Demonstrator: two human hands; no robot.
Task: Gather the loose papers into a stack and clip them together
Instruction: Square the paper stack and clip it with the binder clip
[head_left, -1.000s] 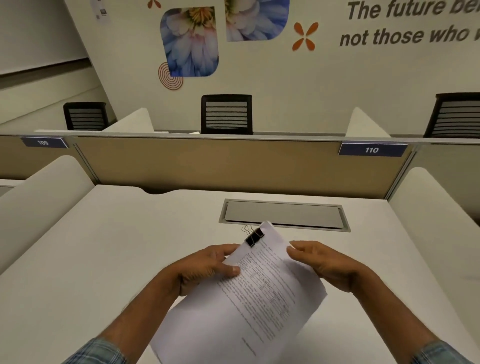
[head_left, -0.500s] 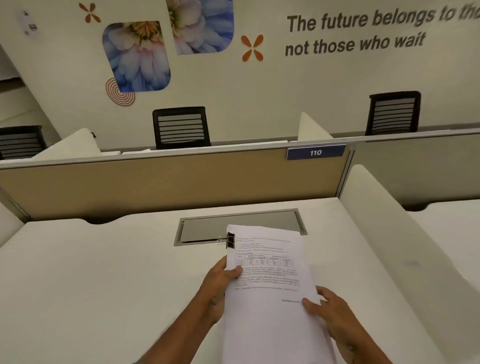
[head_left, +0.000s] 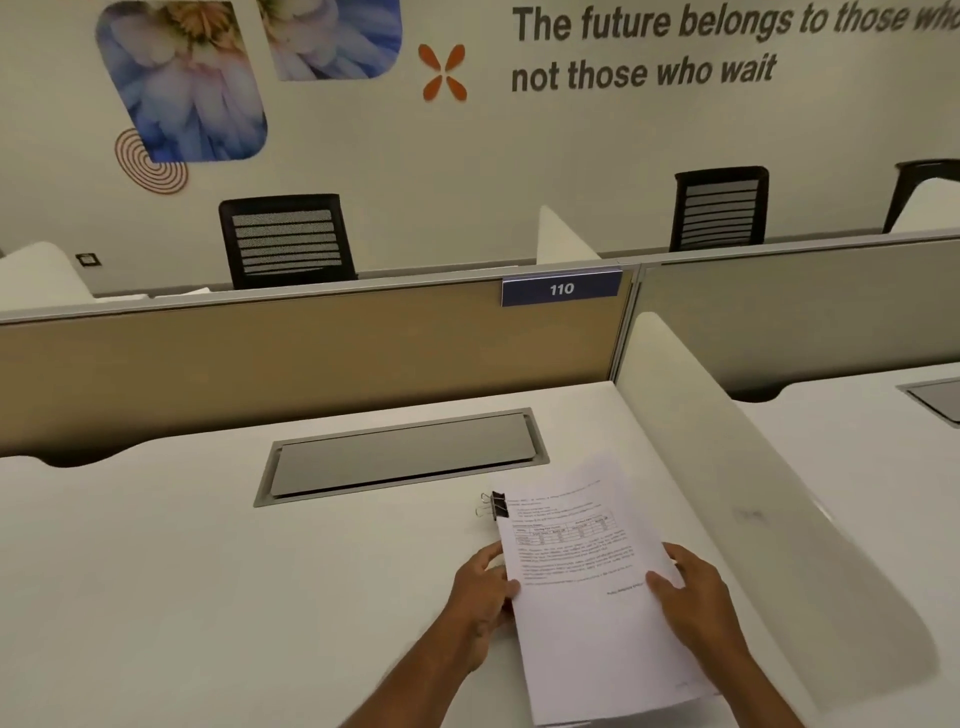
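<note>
A stack of white printed papers (head_left: 587, 613) lies low over the white desk (head_left: 182, 571), towards its right side, with the long edge running away from me. A black binder clip (head_left: 497, 505) sits clamped on the stack's far left corner, its wire handles pointing left. My left hand (head_left: 480, 597) pinches the left edge of the stack, thumb on top. My right hand (head_left: 691, 597) holds the right edge, with the thumb on the sheet and fingers at the side.
A grey cable-tray lid (head_left: 402, 457) is set into the desk just behind the papers. A tan partition (head_left: 311, 353) with a "110" sign (head_left: 561, 289) closes the back. A white curved side divider (head_left: 753, 519) stands close on the right. Black chairs stand beyond.
The clipped stack turned from slanted to lengthwise and moved down and right towards the desk. My right hand slid from the stack's top corner to its right edge. The view swung left.
</note>
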